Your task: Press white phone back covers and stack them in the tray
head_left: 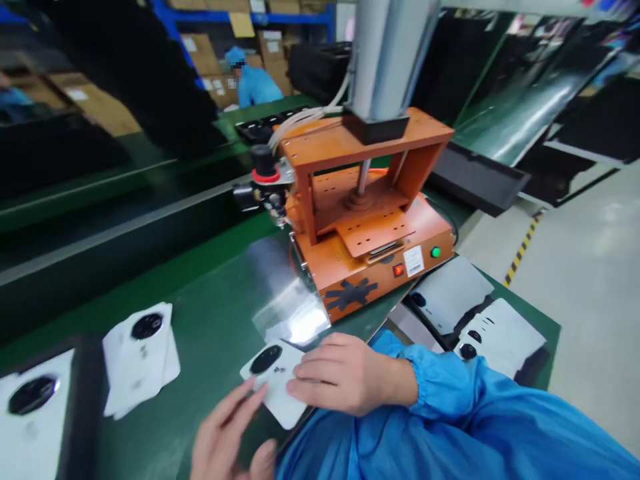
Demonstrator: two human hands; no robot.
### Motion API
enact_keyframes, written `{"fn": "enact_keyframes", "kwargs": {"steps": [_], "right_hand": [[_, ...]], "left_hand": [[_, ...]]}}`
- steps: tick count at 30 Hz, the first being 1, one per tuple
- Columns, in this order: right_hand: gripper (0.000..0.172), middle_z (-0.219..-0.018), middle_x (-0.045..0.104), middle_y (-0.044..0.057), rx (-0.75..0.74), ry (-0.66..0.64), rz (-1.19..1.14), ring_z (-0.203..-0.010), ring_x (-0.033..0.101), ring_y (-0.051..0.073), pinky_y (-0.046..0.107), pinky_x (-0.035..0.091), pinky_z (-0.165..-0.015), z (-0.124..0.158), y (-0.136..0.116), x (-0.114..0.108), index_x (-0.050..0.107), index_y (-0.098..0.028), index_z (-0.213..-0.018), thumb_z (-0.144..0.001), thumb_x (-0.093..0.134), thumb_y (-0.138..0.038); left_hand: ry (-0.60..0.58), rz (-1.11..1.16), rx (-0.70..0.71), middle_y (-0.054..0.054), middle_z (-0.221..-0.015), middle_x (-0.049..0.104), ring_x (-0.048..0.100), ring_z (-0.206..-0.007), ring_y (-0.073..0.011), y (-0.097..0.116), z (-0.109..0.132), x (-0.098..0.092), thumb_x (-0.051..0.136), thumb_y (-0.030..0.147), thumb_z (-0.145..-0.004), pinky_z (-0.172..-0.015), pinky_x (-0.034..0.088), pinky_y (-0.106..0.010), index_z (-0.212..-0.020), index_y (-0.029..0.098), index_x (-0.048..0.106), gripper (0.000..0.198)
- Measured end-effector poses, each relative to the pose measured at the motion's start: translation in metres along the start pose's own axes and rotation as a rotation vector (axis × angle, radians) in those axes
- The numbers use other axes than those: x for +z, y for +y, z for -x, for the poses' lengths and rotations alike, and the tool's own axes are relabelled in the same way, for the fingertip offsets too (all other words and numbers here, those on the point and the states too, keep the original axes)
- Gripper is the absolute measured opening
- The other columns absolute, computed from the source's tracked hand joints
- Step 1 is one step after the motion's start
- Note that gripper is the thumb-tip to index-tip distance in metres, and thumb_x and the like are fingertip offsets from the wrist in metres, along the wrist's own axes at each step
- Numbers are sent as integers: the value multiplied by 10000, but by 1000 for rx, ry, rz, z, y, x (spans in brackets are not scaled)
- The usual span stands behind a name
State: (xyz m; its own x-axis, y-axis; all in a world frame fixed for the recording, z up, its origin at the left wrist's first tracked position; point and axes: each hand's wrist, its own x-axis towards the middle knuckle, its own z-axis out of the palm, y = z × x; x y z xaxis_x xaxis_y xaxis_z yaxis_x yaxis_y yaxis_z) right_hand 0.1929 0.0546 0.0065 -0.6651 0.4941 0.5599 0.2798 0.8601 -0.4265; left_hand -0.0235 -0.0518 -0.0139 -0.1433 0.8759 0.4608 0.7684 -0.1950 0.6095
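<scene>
A white phone back cover [273, 383] with a round black camera ring lies on the green table near the front edge. My right hand [345, 373], in a blue sleeve, rests on its right side with fingers curled over it. My left hand [227, 437] touches its lower left edge with the fingertips, fingers partly spread. A clear film sheet [293, 313] lies just beyond the cover.
An orange press machine [365, 220] stands behind, with a red switch and green button. White covers are stacked at the left [140, 357], far left [35, 407] and right [480, 320]. A conveyor [100, 200] runs at the back; a person in blue [253, 77] works far off.
</scene>
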Motion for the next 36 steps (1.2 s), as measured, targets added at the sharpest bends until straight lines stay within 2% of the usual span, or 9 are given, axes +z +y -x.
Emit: {"fn": "enact_keyframes", "kwargs": {"steps": [3, 5, 7, 9, 12, 15, 18, 23, 36], "right_hand": [[320, -1131, 765, 84, -135, 127, 132, -1088, 716, 190, 363, 561, -795, 31, 11, -44, 674, -238, -1222, -1017, 430, -204], [326, -1096, 780, 87, -47, 224, 222, -1093, 729, 209, 383, 568, -796, 55, 13, -72, 656, -252, -1267, -1009, 460, -219], [340, -1073, 788, 80, 44, 298, 328, -1052, 747, 223, 396, 572, -780, 79, 13, -94, 644, -278, -1297, -987, 517, -220], [367, -1051, 791, 77, 104, 389, 440, -1007, 759, 231, 405, 569, -769, 98, 14, -108, 644, -289, -1308, -960, 567, -201], [368, -1038, 793, 80, 148, 475, 581, -984, 761, 234, 411, 558, -761, 117, 17, -122, 654, -283, -1305, -959, 563, -194], [348, -1065, 794, 61, 194, 472, 664, -991, 760, 220, 400, 548, -768, 127, 20, -131, 665, -306, -1276, -976, 530, -194], [313, -1081, 794, 45, 210, 461, 713, -1005, 757, 199, 379, 544, -780, 132, 23, -136, 683, -309, -1236, -991, 522, -199], [286, -1058, 799, 50, 190, 480, 756, -992, 757, 186, 353, 540, -771, 133, 28, -139, 699, -285, -1198, -999, 522, -182], [225, -1031, 801, 74, 179, 520, 793, -999, 752, 168, 322, 515, -795, 139, 36, -139, 720, -201, -1105, -1009, 522, -155]], "left_hand": [[-10, 119, -84, -83, -1218, 661, 670, -959, -245, 15, -50, 13, 433, 411, -1006, -816, 554, -429, -1210, 314, 663, 322], [-114, 147, -80, -46, -1137, 687, 666, -1006, -219, 27, -85, 31, 502, 399, -995, -874, 543, -377, -1100, 298, 690, 238], [-236, 180, 9, -37, -1117, 705, 655, -1056, -214, 40, -118, 55, 535, 416, -983, -930, 519, -359, -1062, 279, 707, 233], [-314, 169, 103, -52, -1107, 722, 643, -1062, -232, 53, -144, 82, 525, 437, -983, -951, 495, -388, -1077, 256, 717, 280], [-356, -25, 150, -86, -1105, 726, 623, -1062, -288, 68, -167, 117, 499, 447, -982, -940, 454, -468, -1180, 228, 705, 360], [-410, -214, 136, -131, -1142, 689, 604, -1099, -340, 76, -174, 138, 469, 466, -984, -889, 447, -498, -1287, 184, 646, 450], [-454, -311, 143, -145, -1122, 658, 598, -1105, -353, 79, -178, 147, 436, 503, -986, -848, 450, -488, -1167, 169, 660, 441], [-498, -349, 125, -113, -1056, 620, 605, -1094, -340, 78, -184, 149, 390, 549, -989, -813, 442, -455, -979, 197, 630, 426], [-500, -324, 49, -84, -1061, 629, 604, -1117, -312, 81, -185, 148, 421, 549, -979, -830, 400, -402, -958, 219, 622, 387]]}}
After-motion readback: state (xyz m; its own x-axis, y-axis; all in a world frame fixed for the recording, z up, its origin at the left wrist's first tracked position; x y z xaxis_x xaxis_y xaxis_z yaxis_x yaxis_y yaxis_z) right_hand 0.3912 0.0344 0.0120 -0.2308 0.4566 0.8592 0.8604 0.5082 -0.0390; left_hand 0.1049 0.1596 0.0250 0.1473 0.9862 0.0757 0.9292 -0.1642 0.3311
